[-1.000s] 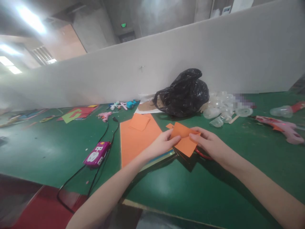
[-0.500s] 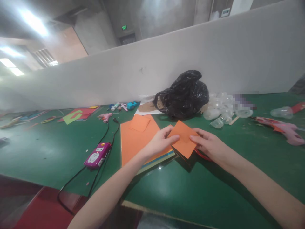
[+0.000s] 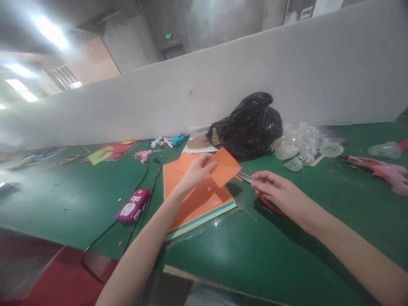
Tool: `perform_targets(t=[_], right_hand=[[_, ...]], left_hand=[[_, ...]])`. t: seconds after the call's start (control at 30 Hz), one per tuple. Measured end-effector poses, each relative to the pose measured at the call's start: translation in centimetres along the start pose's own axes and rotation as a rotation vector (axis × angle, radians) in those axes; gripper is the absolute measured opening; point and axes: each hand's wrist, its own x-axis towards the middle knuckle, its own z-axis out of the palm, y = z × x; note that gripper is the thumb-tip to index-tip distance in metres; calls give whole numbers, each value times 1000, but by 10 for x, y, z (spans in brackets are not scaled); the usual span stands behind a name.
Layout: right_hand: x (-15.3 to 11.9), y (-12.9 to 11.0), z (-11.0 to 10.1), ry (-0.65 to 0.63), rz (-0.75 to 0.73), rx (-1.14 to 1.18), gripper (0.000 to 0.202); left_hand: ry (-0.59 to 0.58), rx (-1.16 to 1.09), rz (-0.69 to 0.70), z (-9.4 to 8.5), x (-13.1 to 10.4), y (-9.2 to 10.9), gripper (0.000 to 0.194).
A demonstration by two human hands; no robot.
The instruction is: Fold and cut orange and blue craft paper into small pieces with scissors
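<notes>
My left hand (image 3: 198, 173) pinches a square of orange paper (image 3: 225, 167) and holds it above the paper stack. In my right hand (image 3: 274, 190) is a pair of scissors (image 3: 245, 177) with a red handle; their silver blades point left. The blade tips are close to the right corner of the orange square, and whether they touch it I cannot tell. Beneath my left hand lies a stack of coloured paper (image 3: 204, 208), orange on top, with blue and pale green edges showing.
A black plastic bag (image 3: 248, 127) sits against the white partition, beside clear plastic cups (image 3: 299, 146). Pink glue guns lie right (image 3: 379, 170) and left (image 3: 143, 155). A purple power strip (image 3: 133, 206) with black cords is left of the stack. Red and green paper (image 3: 110, 153) lies farther back.
My left hand has moved left and up with the orange square. My right hand has let go of the paper, and the scissor blades now show in front of it.
</notes>
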Motion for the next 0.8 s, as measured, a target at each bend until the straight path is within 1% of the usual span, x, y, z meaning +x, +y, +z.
perform_targets(t=[0.03,0.1,0.17,0.23,0.3,0.37,0.5,0.63,0.8], right_hand=[[0,-1,0,-1,-3,-18,41],[-2,-3,1,-7,-11,-72,40],[-4,-6,2,-19,-16,-132,38],[-7,-9,4,-36,-13,-184,36],[-9,-12,5,-45,-15,-226,36],[-11,-14,7,-46,-24,-269,37],[-10,-13,8,-43,-58,-326,40],[-9,-14,10,-72,-57,-361,37],[-8,-14,11,-122,-7,-366,33]], left_hand=[[95,133,-9,-11,5,-9,27],[239,220,-39,-35,12,-27,25],[340,301,-78,-58,15,-46,25],[402,390,-122,-75,15,-64,25],[412,478,-163,-84,14,-79,25],[392,571,-209,-86,14,-92,27],[357,781,-310,-79,18,-106,35],[298,931,-356,-72,21,-109,38],[210,1014,-345,-71,22,-108,38]])
